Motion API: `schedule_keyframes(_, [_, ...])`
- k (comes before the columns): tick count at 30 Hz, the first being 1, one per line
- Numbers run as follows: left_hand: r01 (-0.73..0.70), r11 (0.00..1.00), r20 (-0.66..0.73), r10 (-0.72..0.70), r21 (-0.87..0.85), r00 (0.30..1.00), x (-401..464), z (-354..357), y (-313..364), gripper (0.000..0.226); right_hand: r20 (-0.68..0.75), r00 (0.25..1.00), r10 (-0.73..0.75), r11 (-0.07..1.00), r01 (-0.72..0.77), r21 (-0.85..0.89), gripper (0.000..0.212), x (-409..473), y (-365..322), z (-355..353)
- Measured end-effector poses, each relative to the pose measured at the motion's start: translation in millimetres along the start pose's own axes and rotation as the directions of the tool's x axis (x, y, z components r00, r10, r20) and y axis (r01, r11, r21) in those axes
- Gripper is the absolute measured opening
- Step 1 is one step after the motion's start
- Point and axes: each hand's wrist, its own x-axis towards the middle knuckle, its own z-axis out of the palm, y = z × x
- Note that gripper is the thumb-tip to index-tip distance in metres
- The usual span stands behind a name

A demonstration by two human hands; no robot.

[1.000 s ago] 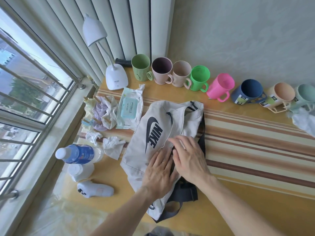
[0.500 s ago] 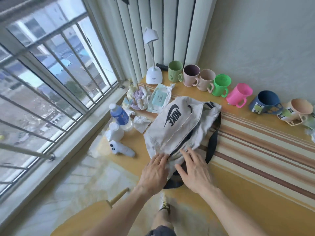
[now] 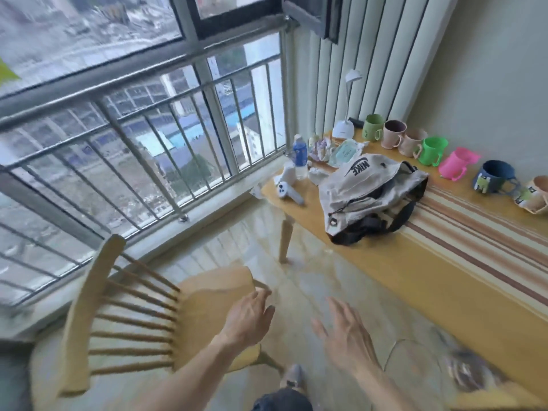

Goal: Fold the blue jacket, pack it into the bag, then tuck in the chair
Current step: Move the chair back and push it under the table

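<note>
So both hands are empty, left hand [image 3: 250,317] spread over the chair [image 3: 213,295] seat, right hand [image 3: 345,332] open beside it, probably since the bag [image 3: 364,188] up ahead looks packed.

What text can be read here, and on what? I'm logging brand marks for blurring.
"NIKE", with the swoosh mark, on the beige bag.
Wipes pack: printed label, too blurred to read.
Blue bottle: label too small to read.
Tags on the navy mug and tan mug: unreadable.
Lamp base: any mark is too blurred.

The blue jacket is hidden (presumably inside the bag [image 3: 364,194]); right edge crops the last mug [image 3: 535,197].
</note>
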Motion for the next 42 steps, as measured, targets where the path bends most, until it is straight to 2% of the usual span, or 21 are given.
schedule_keyframes(7, [0.172,0.985,-0.07,-0.171,0.002,0.983,-97,-18,-70,0.047,0.041,0.995,-0.089,0.995,0.088,0.038,0.06,-56,-65,58])
schedule_keyframes(10, [0.225,0.974,-0.119,-0.225,-0.014,0.967,-133,-29,-110,0.046,0.1,0.984,-0.148,0.989,0.145,0.036,0.061,-66,-109,95])
schedule_keyframes(15, [0.284,0.958,-0.178,-0.287,-0.043,0.941,-193,-48,-206,0.041,0.183,0.955,-0.231,0.973,0.225,0.055,0.062,-88,-199,173])
schedule_keyframes(18, [0.293,0.955,-0.226,-0.296,-0.045,0.928,-225,-57,-276,0.037,0.215,0.951,-0.224,0.975,0.217,0.057,0.061,-104,-261,224])
schedule_keyframes(23, [0.258,0.964,-0.247,-0.267,-0.071,0.931,-264,-86,-378,0.043,0.216,0.964,-0.153,0.986,0.133,0.105,0.066,-132,-358,300])
schedule_keyframes(29, [0.194,0.978,-0.248,-0.207,-0.078,0.946,-271,-134,-443,0.041,0.194,0.975,-0.109,0.989,0.086,0.124,0.066,-140,-449,340])
schedule_keyframes(33, [0.128,0.99,-0.246,-0.14,-0.066,0.959,-246,-158,-467,0.041,0.168,0.982,-0.085,0.989,0.063,0.13,0.065,-118,-477,349])
schedule_keyframes(36, [0.077,0.997,-0.181,-0.078,-0.011,0.98,-218,-169,-480,0.043,0.134,0.989,-0.057,0.989,0.038,0.144,0.064,-88,-489,360])
schedule_keyframes(42, [-0.054,0.989,-0.042,0.06,0.137,0.997,-146,-193,-506,0.044,0.078,0.992,0.094,0.972,-0.109,0.207,0.064,-1,-523,399])
